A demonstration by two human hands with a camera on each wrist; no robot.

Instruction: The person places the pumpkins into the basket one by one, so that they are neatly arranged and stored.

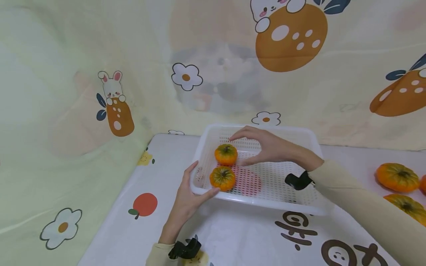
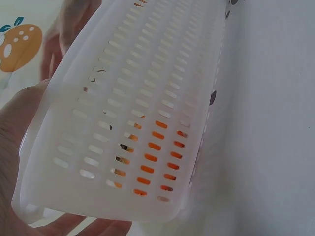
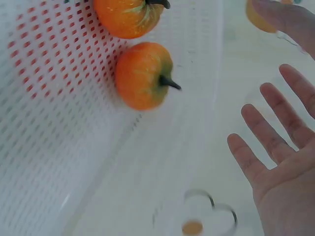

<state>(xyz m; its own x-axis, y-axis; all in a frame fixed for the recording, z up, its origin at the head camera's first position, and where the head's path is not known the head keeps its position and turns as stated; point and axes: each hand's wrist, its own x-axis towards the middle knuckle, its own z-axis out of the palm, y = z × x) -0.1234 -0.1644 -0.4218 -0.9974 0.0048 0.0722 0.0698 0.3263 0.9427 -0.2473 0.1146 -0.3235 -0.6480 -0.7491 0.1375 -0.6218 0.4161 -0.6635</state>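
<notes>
A white perforated plastic basket (image 1: 259,202) rests on the table. Inside, at its left end, sit two small orange-green pumpkins: the rear pumpkin (image 1: 226,154) and, close in front of it, the front pumpkin (image 1: 222,178). My left hand (image 1: 186,201) holds the basket's front left corner, thumb along the front rim and fingers round the left side. In the left wrist view, orange shows through the slots of the basket wall (image 2: 142,98). Over the basket, my right hand (image 1: 269,146) holds nothing, thumb and fingers spread just right of the rear pumpkin.
To the right of the basket lie several more pumpkins (image 1: 397,177), one partly behind the right sleeve (image 1: 352,199) and one cut off by the view's edge. A printed cloth wall (image 1: 219,96) rises right behind the basket, and another stands at the left.
</notes>
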